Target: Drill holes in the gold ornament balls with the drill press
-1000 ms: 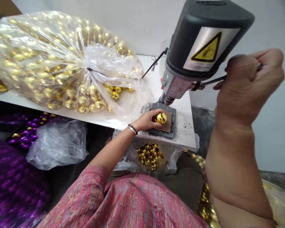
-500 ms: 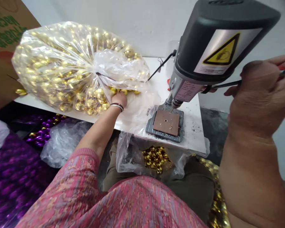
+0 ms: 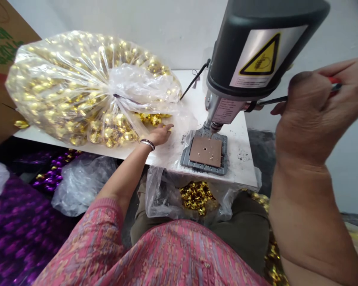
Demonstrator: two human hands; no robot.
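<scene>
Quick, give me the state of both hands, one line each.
Left hand: open at the mouth of the clear plastic bag of gold balls; whether it holds one cannot be told.
Right hand: closed on the thin black drill-press lever.

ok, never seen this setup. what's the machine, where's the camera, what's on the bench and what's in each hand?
One picture, taken from a camera on the person's head, looking forward and down over their pink sleeve.

The machine is a small bench drill press: a dark motor head with a yellow warning label, and a bit pointing down at a brown pad with a hole in it, set on the grey base. Nothing lies on the pad.

The right hand has a closed grip on the press's feed lever, a thin rod with a red tip.

The left hand rests open at the mouth of a big clear bag of gold balls on the white table. Whether it holds a ball cannot be told.

Below the table edge hangs another clear bag with gold pieces. Purple balls lie lower left.
</scene>
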